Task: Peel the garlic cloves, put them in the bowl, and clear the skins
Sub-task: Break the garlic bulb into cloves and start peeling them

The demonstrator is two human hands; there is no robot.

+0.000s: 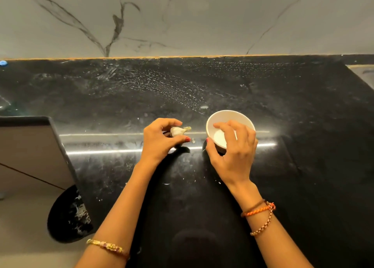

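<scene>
My left hand (162, 140) holds a garlic bulb (179, 130) between curled fingers and thumb, just above the black countertop (202, 89). The bulb is pale with a short dry stem pointing right. A small white bowl (222, 115) stands to its right. My right hand (232, 148) hovers over the bowl's near side with loosely spread fingers, the thumb beside the rim; it holds nothing that I can see. A tiny pale skin fleck (193, 140) lies between the two hands.
The marble-patterned wall (182, 20) rises behind the counter. At the left, the counter ends above a cabinet (30, 150) and a black round bin (68, 217) on the floor. A steel sink edge (364, 73) shows at the far right.
</scene>
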